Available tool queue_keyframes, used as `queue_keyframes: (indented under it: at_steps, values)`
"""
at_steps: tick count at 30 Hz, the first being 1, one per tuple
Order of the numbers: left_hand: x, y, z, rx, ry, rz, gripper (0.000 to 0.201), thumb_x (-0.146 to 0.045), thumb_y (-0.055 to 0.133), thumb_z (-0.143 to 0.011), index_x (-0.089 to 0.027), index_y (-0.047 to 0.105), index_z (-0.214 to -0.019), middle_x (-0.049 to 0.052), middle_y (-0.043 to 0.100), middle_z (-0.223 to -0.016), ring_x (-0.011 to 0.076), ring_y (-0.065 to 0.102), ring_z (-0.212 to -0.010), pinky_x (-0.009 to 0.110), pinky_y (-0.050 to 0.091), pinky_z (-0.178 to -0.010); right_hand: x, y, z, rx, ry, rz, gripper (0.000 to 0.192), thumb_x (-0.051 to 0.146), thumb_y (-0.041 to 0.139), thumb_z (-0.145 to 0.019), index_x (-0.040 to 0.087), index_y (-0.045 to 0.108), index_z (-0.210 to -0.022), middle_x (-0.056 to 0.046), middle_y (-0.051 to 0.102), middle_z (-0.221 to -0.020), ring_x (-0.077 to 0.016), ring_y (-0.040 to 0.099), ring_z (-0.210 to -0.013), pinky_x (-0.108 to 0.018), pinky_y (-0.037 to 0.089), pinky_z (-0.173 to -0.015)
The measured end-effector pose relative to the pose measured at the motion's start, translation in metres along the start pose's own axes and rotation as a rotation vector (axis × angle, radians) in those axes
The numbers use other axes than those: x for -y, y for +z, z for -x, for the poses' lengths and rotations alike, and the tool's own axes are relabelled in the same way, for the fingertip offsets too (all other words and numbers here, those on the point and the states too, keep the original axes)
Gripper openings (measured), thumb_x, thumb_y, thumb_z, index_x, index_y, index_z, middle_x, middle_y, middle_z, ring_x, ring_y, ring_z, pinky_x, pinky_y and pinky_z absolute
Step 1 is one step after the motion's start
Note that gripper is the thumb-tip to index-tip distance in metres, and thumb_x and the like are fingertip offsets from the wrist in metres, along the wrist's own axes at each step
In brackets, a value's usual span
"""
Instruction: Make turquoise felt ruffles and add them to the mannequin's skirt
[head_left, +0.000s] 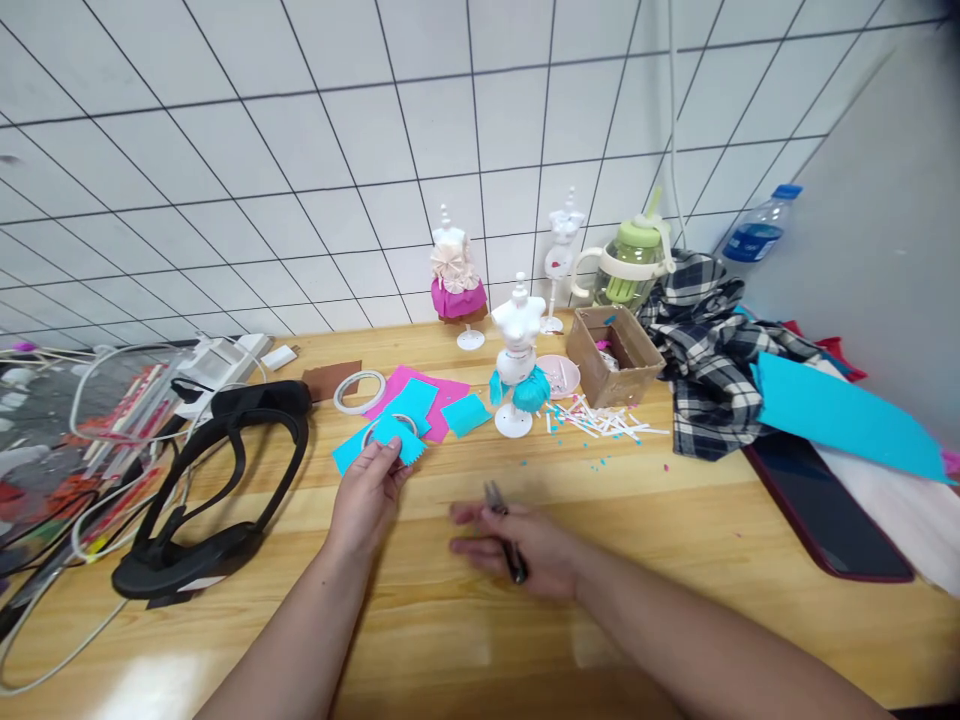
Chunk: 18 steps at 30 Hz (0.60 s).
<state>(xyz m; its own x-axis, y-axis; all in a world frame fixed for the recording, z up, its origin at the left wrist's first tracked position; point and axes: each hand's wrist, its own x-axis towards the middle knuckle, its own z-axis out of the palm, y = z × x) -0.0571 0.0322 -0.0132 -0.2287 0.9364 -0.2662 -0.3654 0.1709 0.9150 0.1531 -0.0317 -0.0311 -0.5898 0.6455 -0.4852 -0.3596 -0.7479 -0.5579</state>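
Left hand [369,487] pinches a small blue felt piece [397,440] at mid-desk, right hand [517,548] just right and nearer, its grip closed around dark scissors [507,535] pointing far toward it.

Left hand [369,490] reaches forward, fingers pinched; right hand [517,545] lies low (fingers curled, somewhat blurred).

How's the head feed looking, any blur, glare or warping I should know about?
Head view: the right hand with the scissors is motion-blurred; the left hand on the blue felt piece is sharper; glare patch on the wooden table; wall tile lines bow, wide-angle distortion.
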Motion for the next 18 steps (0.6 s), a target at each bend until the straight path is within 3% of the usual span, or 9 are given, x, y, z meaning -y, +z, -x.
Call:
queue_keyframes:
  at_steps: [4, 8, 10, 12, 14, 18]
  values:
    - [-0.001, -0.005, -0.002, 0.026, -0.027, -0.025, 0.031, -0.035, 0.080, -0.065, -0.017, 0.070, -0.088, 0.001, 0.070, -0.083, 0.0111, 0.062, -0.073, 0.017, 0.051, -0.059, 0.037, -0.034, -0.004, -0.211, -0.254, 0.072, 0.037, 0.045, 0.070, -0.077, 0.019, 0.065, -0.102, -0.011, 0.056, -0.134, -0.0242, 0.066, -0.104, -0.041, 0.048, -0.097]
    - [-0.005, -0.006, -0.001, 0.070, -0.063, 0.000, 0.036, -0.035, 0.080, -0.066, -0.016, 0.070, -0.094, 0.004, 0.071, -0.090, 0.0148, 0.064, -0.079, 0.022, 0.054, -0.063, 0.082, -0.070, 0.010, -0.487, -0.628, 0.357, 0.033, 0.047, 0.066, -0.079, 0.019, 0.067, -0.097, -0.009, 0.062, -0.128, -0.0246, 0.053, -0.123, -0.042, 0.038, -0.107]
    - [-0.007, -0.004, 0.002, 0.090, -0.056, 0.013, 0.034, -0.035, 0.079, -0.068, -0.015, 0.070, -0.094, 0.006, 0.071, -0.094, 0.0169, 0.065, -0.084, 0.024, 0.055, -0.067, 0.091, -0.076, 0.023, -0.538, -0.746, 0.421, 0.032, 0.048, 0.059, -0.084, 0.022, 0.064, -0.102, -0.008, 0.061, -0.128, -0.0235, 0.058, -0.116, -0.041, 0.043, -0.103]
    - [-0.010, -0.002, 0.005, 0.087, -0.048, 0.031, 0.031, -0.035, 0.078, -0.069, -0.016, 0.070, -0.092, 0.006, 0.071, -0.094, 0.0171, 0.065, -0.084, 0.024, 0.054, -0.068, 0.086, -0.069, 0.036, -0.544, -0.803, 0.679, 0.028, 0.044, 0.050, -0.091, 0.022, 0.063, -0.104, -0.008, 0.064, -0.122, -0.0225, 0.063, -0.104, -0.040, 0.048, -0.095]
    - [-0.013, 0.000, 0.008, 0.077, -0.026, 0.055, 0.028, -0.034, 0.078, -0.069, -0.017, 0.070, -0.091, 0.004, 0.070, -0.090, 0.0152, 0.064, -0.079, 0.022, 0.053, -0.064, 0.067, -0.051, 0.041, -0.435, -0.759, 1.035, 0.025, 0.032, 0.044, -0.094, 0.023, 0.063, -0.107, -0.009, 0.067, -0.118, -0.0222, 0.063, -0.105, -0.041, 0.048, -0.095]
    - [-0.013, -0.001, 0.006, 0.074, 0.028, 0.074, 0.025, -0.033, 0.077, -0.069, -0.018, 0.069, -0.087, 0.003, 0.070, -0.087, 0.0136, 0.062, -0.074, 0.020, 0.050, -0.061, 0.023, -0.012, 0.025, 0.139, -0.720, 1.639, 0.052, 0.012, 0.045, -0.087, 0.027, 0.048, -0.137, -0.004, 0.042, -0.149, -0.0227, 0.031, -0.140, -0.046, 0.019, -0.116]
